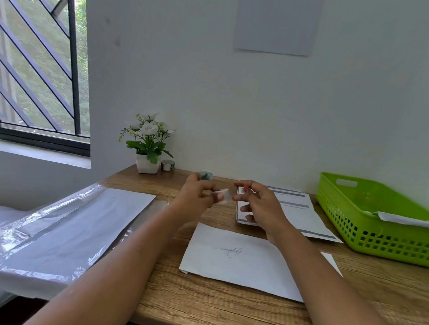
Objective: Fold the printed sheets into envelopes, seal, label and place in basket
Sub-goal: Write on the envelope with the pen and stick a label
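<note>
A white envelope (238, 261) with a scribbled signature lies flat on the wooden desk (214, 318) in front of me. Above it, my left hand (196, 191) pinches a small roll of clear tape (221, 195), blurred by motion. My right hand (257, 203) hovers just right of the roll, fingers curled toward it with thumb and forefinger near its edge. Printed sheets (302, 214) are stacked behind my right hand. The green basket (378, 238) stands at the far right with a white envelope (415, 221) inside.
A plastic-wrapped pack of white envelopes (68, 227) overhangs the desk's left edge. A potted white flower (149, 143), a small tape roll (167, 165) and a small grey object (205, 175) stand at the back by the wall. A window is at left.
</note>
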Motion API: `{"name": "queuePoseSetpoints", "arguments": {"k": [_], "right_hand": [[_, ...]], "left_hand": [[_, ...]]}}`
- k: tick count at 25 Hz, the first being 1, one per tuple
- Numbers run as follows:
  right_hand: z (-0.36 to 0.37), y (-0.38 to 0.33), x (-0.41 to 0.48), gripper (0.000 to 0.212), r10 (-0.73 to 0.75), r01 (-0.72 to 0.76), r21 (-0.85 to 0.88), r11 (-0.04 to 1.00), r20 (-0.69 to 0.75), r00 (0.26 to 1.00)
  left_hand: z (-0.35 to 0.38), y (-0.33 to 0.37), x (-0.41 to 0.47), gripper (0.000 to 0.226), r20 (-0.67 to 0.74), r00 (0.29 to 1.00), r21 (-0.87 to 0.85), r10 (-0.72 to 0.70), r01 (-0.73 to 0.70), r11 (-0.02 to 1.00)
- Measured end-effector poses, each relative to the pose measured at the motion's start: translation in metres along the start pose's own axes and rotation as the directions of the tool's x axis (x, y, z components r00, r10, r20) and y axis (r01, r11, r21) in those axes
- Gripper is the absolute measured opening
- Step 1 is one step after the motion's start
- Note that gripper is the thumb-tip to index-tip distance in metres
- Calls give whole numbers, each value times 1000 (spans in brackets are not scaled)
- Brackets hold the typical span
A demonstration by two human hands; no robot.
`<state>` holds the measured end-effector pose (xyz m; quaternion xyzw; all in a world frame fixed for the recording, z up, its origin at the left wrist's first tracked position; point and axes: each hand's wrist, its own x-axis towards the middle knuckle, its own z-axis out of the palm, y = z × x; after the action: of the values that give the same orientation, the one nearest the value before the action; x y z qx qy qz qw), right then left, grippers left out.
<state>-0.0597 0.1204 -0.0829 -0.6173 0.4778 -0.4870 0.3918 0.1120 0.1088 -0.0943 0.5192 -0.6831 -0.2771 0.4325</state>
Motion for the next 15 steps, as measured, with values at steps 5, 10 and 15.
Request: {"name": "queuePoseSetpoints", "arguments": {"k": [5, 10, 15], "right_hand": [[0, 3, -1, 18, -75, 81, -137, 987, 47, 996], [0, 6, -3, 18, -76, 92, -174, 981, 97, 992], [-5, 0, -2, 14, -125, 135, -169, 976, 68, 990]], "left_hand": [[-14, -21, 3, 26, -117, 993, 589, 8, 63, 806], [-15, -26, -1, 26, -269, 962, 725, 54, 165, 669], [-2, 3, -6, 44, -181, 967, 294, 182, -123, 948]]}}
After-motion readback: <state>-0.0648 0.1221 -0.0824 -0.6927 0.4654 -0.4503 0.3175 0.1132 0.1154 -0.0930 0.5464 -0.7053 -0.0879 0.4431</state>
